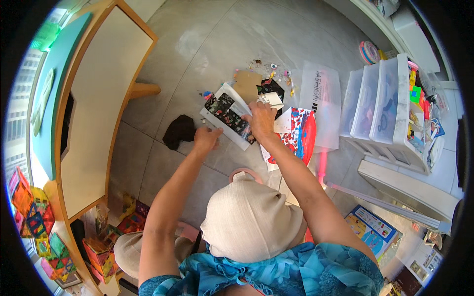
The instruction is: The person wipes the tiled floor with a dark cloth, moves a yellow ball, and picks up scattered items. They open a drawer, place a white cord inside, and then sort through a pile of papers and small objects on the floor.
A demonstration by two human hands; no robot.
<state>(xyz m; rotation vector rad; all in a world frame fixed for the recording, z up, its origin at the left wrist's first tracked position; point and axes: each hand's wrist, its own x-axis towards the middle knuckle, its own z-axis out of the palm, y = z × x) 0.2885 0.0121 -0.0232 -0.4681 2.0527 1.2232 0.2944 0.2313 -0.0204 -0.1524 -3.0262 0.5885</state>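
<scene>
Several papers lie on the grey tiled floor before me. My right hand (pixel 262 120) rests on the right edge of a dark patterned sheet (pixel 226 111) that lies on white paper, its fingers by a small cream card (pixel 273 100). My left hand (pixel 207 138) hovers near the lower left of the white paper; whether it pinches something small is unclear. Left of it lies a crumpled black cloth or bag (pixel 180 132). A piece of brown cardboard (pixel 247 84) sits above the sheet. Painted red and blue paper (pixel 301 129) lies right of my right hand.
A frosted plastic bag (pixel 321 100) with printing lies at the right, beside a white drawer unit (pixel 385 100) topped with toys. Small colourful bits (pixel 274 66) are scattered beyond the papers. A wooden-framed board (pixel 107 103) stands at the left, and a pink stick (pixel 322 166) lies near my right forearm.
</scene>
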